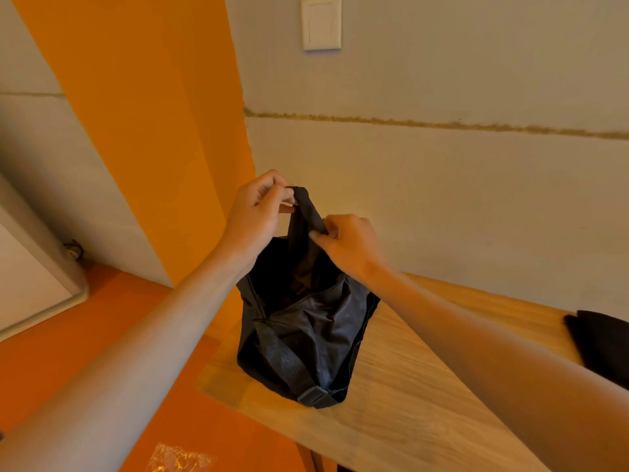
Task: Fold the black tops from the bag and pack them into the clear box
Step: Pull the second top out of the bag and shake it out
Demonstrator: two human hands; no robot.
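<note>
Grey wall is filling the background, with a wide orange strip running down it at 11 o'clock and a white light switch at 12 o'clock. Below it a wooden table is reaching from the middle toward 4 o'clock, and an orange floor is showing at 8 o'clock.

The black bag is standing on the table at its left corner, with its mouth open toward me. The inside is dark, so I cannot tell what is lying in it. One black strap is rising from the mouth, and a second strap is lying across the front of the bag.

My left hand is pinching the top of the raised strap between thumb and curled fingers. My right hand is gripping the same strap a little lower, at 4 o'clock from the left hand. Both hands are narrow and closed on the strap, near each other but not touching.

A black cloth is lying on the table at 3 o'clock, well apart from the bag. A crinkled clear plastic is lying on the floor at 7 o'clock.
</note>
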